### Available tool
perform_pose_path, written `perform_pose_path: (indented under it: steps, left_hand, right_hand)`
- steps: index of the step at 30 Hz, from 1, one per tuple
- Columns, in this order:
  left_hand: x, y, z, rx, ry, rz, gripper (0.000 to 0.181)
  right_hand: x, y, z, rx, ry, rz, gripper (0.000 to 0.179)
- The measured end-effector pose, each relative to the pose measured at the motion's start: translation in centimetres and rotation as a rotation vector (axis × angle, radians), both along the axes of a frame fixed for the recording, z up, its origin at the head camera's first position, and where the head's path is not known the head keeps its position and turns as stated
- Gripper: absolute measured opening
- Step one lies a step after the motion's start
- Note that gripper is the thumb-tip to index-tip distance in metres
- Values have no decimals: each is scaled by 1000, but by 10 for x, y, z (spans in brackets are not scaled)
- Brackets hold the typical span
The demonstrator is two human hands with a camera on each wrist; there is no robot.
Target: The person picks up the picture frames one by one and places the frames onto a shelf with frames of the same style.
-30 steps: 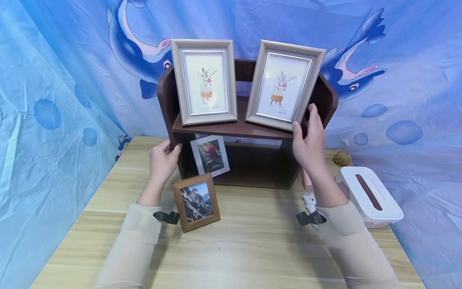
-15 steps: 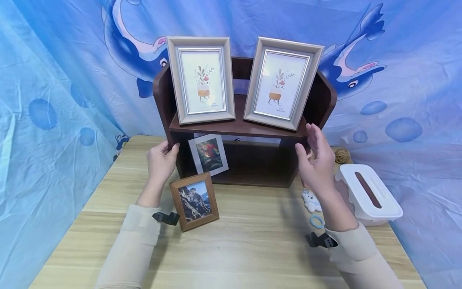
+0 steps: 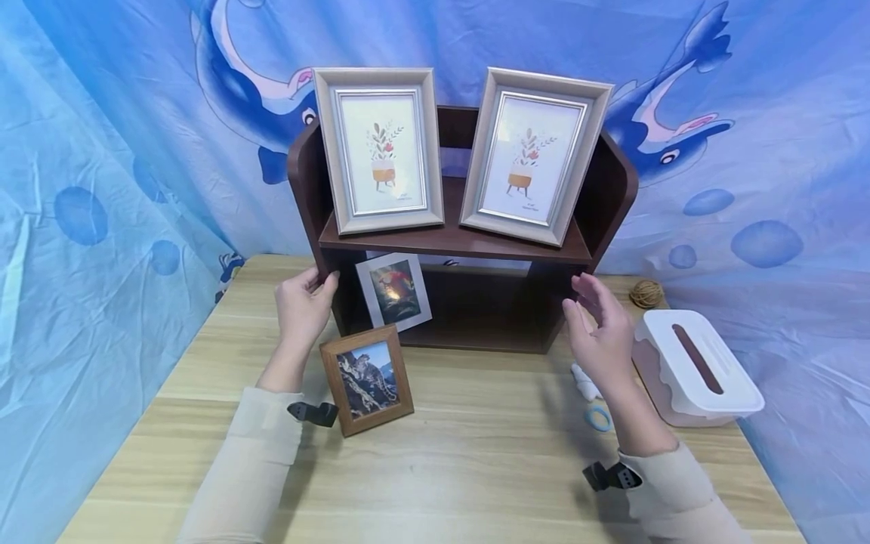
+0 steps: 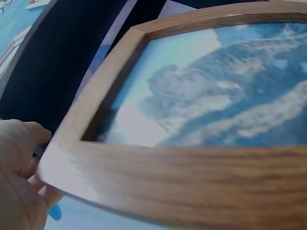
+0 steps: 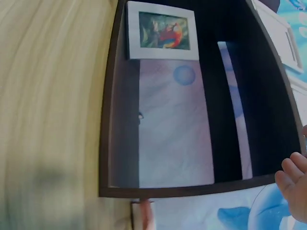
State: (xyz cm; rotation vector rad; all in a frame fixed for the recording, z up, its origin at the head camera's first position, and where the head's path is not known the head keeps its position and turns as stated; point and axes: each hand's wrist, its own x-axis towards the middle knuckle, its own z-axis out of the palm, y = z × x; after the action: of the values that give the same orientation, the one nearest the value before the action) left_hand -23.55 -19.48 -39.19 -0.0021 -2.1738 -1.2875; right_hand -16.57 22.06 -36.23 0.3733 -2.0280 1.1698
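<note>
Shelf (image 3: pixel 452 236), one, dark brown: stands on the desk (image 3: pixel 469 461), between your left hand (image 3: pixel 302 306), pinching its left edge, and your right hand (image 3: pixel 601 332), relaxed and wide, near its right side.

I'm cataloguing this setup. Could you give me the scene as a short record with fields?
Left hand: grips the brown shelf at its left side
Right hand: beside the shelf's right side, holding nothing
Shelf, above: left beige frame and right beige frame, both with plant pictures
Shelf, below: white frame with a red-bird picture, toward the left
Table: wooden frame before the shelf; white-lidded box, twine ball, blue ring on the right
</note>
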Motion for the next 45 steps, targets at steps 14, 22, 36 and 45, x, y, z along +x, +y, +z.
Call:
perform_pose_path:
  steps: [14, 22, 36, 45]
  left_hand:
    - [10, -8, -19, 72, -90, -45, 35]
    - [27, -20, -26, 79, -152, -74, 36]
    - [76, -33, -44, 238, -218, -378, 53]
    - [100, -32, -65, 243, -389, -339, 51]
  right_hand:
    - [6, 5, -13, -109, -38, -78, 16]
    - [-2, 17, -19, -133, -82, -144, 16]
    - [-15, 21, -26, -180, -231, -42, 41]
    - [-42, 37, -57, -188, -325, -66, 54]
